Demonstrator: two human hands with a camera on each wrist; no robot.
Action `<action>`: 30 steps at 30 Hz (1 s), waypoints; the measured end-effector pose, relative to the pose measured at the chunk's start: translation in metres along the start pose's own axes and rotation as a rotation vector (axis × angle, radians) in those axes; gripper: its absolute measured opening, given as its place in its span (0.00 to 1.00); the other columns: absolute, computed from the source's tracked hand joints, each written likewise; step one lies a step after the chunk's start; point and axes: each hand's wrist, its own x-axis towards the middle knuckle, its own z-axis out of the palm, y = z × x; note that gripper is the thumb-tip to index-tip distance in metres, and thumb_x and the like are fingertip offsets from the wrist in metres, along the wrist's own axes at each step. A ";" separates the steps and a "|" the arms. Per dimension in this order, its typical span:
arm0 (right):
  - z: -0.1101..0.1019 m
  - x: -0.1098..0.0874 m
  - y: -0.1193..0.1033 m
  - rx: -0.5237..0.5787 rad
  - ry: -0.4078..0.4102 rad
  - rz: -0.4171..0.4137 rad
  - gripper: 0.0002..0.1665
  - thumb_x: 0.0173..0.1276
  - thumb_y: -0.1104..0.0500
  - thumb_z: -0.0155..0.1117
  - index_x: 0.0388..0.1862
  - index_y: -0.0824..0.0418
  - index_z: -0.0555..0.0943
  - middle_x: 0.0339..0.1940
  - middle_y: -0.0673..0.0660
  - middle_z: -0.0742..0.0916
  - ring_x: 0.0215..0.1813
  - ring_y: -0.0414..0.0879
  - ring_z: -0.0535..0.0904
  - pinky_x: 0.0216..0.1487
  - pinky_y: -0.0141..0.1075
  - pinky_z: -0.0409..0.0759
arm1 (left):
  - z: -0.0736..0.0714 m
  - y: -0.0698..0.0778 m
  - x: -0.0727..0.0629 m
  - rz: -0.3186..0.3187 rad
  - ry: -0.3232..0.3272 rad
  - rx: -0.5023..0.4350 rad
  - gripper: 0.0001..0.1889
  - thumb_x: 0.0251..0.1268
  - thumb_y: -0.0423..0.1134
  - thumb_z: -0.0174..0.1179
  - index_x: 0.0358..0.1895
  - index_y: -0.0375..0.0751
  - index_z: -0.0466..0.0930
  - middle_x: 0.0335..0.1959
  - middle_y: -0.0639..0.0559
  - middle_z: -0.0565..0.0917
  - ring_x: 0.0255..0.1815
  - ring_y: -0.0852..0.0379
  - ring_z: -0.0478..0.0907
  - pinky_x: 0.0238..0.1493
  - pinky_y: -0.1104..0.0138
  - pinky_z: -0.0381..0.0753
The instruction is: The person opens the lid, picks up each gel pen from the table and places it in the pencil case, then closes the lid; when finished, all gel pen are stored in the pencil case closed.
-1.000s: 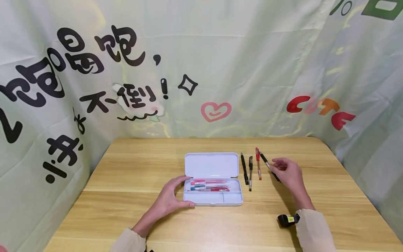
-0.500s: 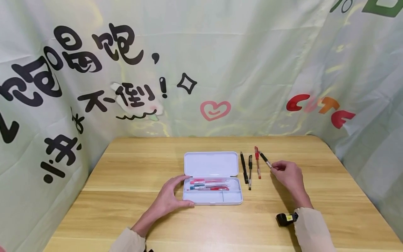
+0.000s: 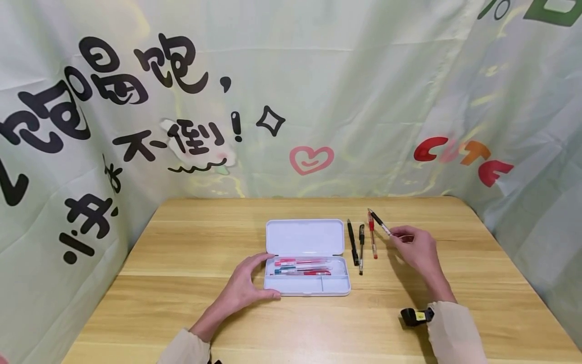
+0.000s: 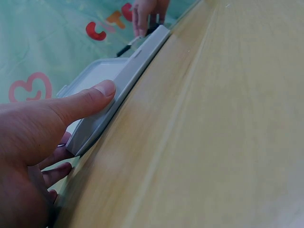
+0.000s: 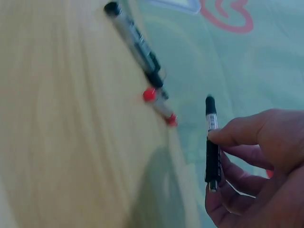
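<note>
An open white pencil case [image 3: 291, 287] lies on the table, its lid [image 3: 304, 237] tipped back and several pink, blue and red pens [image 3: 302, 273] in its rear compartment. My left hand [image 3: 243, 288] grips the case's left end, with the thumb [image 4: 97, 95] on the front edge and fingers at the far side. Over to the right, my right hand [image 3: 416, 250] pinches a black pen [image 5: 213, 164] between thumb and fingers, raised off the table. The pen's upper end overlaps the red pen [image 3: 373, 242] in the head view.
Two black pens [image 3: 352, 247] lie between the case and the red pen. A small black device with a yellow label [image 3: 415, 317] sits at my right cuff. A printed curtain [image 3: 364, 101] stands behind the wooden table [image 3: 204, 227].
My right hand has closed on the black pen and lifted it from the table, slightly up and leftward. My left hand has stayed at the pencil case.
</note>
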 end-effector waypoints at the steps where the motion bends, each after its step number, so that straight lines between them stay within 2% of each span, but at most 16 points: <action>1: 0.000 -0.001 -0.004 0.007 -0.011 -0.013 0.13 0.71 0.63 0.67 0.51 0.67 0.87 0.41 0.63 0.89 0.43 0.54 0.83 0.34 0.33 0.78 | 0.000 0.000 0.000 0.002 0.000 0.000 0.49 0.35 0.57 0.86 0.69 0.54 0.76 0.71 0.47 0.75 0.72 0.42 0.69 0.71 0.40 0.65; 6: 0.006 -0.002 -0.023 0.028 -0.064 -0.059 0.12 0.72 0.63 0.66 0.52 0.66 0.86 0.44 0.63 0.89 0.47 0.58 0.83 0.41 0.40 0.80 | -0.001 0.000 0.000 0.006 0.001 0.003 0.50 0.35 0.57 0.86 0.69 0.53 0.76 0.71 0.47 0.75 0.72 0.41 0.69 0.71 0.39 0.64; 9: 0.011 -0.003 -0.032 0.044 -0.081 -0.102 0.12 0.72 0.64 0.66 0.52 0.65 0.86 0.43 0.61 0.89 0.47 0.56 0.84 0.44 0.39 0.83 | -0.001 0.000 0.000 0.015 0.001 0.001 0.50 0.35 0.57 0.86 0.69 0.53 0.76 0.71 0.47 0.75 0.72 0.41 0.69 0.71 0.39 0.65; 13: 0.021 -0.006 -0.043 0.077 -0.069 -0.181 0.10 0.72 0.66 0.66 0.50 0.65 0.87 0.42 0.60 0.89 0.44 0.53 0.84 0.40 0.33 0.85 | 0.000 0.000 0.000 0.028 0.005 0.005 0.49 0.36 0.57 0.85 0.69 0.52 0.76 0.70 0.47 0.76 0.71 0.41 0.70 0.71 0.40 0.66; 17: 0.030 -0.010 -0.053 0.112 -0.072 -0.248 0.09 0.70 0.68 0.68 0.48 0.63 0.88 0.41 0.59 0.89 0.40 0.53 0.85 0.38 0.34 0.86 | 0.001 0.000 0.000 0.025 0.003 0.005 0.48 0.37 0.57 0.85 0.69 0.52 0.76 0.70 0.47 0.76 0.71 0.42 0.70 0.70 0.40 0.66; 25: 0.056 -0.021 -0.066 0.143 -0.156 -0.332 0.10 0.67 0.71 0.70 0.44 0.62 0.89 0.41 0.56 0.88 0.35 0.48 0.80 0.33 0.33 0.81 | 0.001 0.001 -0.001 0.003 0.003 0.004 0.49 0.37 0.57 0.85 0.69 0.53 0.76 0.70 0.48 0.76 0.70 0.41 0.70 0.70 0.39 0.66; 30: 0.074 -0.027 -0.074 0.123 -0.210 -0.379 0.10 0.64 0.72 0.72 0.42 0.60 0.89 0.41 0.54 0.88 0.35 0.44 0.79 0.32 0.32 0.80 | 0.000 0.002 -0.001 -0.001 0.003 0.012 0.49 0.37 0.59 0.85 0.69 0.53 0.76 0.70 0.48 0.76 0.70 0.41 0.71 0.70 0.38 0.66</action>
